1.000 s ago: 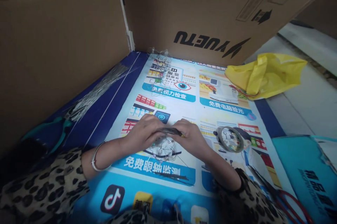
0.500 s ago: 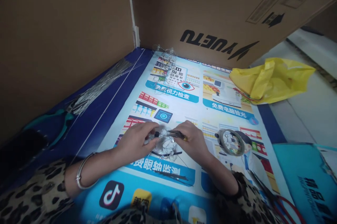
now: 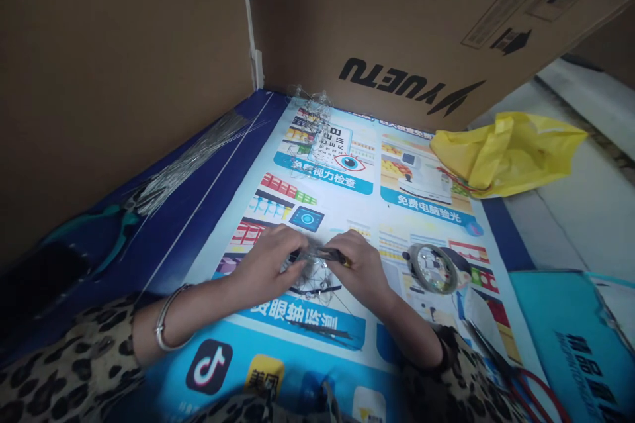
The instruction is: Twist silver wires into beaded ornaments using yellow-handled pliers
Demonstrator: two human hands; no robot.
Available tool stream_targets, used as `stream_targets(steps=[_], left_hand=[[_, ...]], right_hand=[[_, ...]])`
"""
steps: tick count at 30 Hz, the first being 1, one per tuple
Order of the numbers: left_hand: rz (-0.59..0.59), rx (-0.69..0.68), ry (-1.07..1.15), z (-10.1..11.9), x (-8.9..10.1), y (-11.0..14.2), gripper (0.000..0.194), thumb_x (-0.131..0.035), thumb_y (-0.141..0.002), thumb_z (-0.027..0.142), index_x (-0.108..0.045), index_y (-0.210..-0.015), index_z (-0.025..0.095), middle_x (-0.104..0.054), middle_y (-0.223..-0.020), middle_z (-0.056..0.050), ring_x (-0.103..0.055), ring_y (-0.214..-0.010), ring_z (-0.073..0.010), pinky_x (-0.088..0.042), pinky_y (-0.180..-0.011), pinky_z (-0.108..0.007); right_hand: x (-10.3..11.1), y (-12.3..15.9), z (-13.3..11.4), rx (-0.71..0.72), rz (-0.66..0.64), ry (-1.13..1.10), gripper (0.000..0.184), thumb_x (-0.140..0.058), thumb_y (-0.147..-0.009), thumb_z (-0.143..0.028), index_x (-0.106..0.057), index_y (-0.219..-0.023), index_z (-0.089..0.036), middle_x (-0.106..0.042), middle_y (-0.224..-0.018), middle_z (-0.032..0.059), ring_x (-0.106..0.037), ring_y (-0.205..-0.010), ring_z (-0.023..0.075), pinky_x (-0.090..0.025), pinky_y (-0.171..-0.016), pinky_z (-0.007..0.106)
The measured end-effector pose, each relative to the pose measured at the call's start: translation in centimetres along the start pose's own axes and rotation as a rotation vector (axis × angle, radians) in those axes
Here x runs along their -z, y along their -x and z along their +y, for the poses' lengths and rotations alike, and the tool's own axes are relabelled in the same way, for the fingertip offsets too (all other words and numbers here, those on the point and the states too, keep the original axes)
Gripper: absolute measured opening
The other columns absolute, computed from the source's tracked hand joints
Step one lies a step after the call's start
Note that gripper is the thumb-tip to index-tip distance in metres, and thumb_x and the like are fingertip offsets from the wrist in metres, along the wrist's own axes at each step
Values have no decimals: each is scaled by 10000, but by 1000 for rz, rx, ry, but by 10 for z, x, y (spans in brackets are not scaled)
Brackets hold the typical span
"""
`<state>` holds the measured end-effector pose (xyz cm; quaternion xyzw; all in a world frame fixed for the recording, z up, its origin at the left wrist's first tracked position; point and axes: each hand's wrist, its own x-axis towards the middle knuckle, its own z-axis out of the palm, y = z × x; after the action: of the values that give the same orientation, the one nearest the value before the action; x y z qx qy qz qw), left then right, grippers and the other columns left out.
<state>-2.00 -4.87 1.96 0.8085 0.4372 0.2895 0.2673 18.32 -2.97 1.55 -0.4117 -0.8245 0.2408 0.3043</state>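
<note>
The left hand [image 3: 270, 263] sits slightly nearer the right hand [image 3: 358, 267] than half a second ago (whether its grip pinches anything, I cannot tell). The right grip pinches a dark tool [image 3: 334, 255] beside a wire tangle [image 3: 320, 277] on the poster [image 3: 337, 208], which reads "免费视力检查"; the carton [image 3: 377, 19] says "YUETU", upside down.

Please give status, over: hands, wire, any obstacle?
Left hand at wire tangle; right hand holding pliers. Tangle between both hands. Scissors by right sleeve, not between hands.
</note>
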Motion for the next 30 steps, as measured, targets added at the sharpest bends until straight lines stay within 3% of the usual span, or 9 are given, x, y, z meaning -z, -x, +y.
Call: stream_targets(steps=[6,17,30], left_hand=[[-20,-68,24,-6,-1,-1,133,-412,-840,111,-520,-825,188,-603,-852,-26,-511,-834,-180,-381,-736,-319],[-10,-8,-91,-7,-4,-4,101,-590,-790,196,-585,-890,184,-630,-849,-27,-519,-852,-205,-375,-747,-336],[-47,39,-239,-6,-5,-10,95,-574,-770,173,-639,-831,205,-622,-811,-19,-535,-834,-204,-350,-723,-325]], right_hand=[[0,0,0,-25,2,-3,133,-571,-733,-100,-618,-772,-217,-658,-734,11,-559,-714,170,-422,-669,307],[0,3,1,-55,35,-3,106,-582,-739,-115,-602,-777,-212,-642,-737,15,-553,-725,173,-417,-659,300],[-1,7,-3,-79,39,45,98,-535,-766,-121,-573,-778,-210,-609,-738,19,-524,-739,176,-397,-669,306]])
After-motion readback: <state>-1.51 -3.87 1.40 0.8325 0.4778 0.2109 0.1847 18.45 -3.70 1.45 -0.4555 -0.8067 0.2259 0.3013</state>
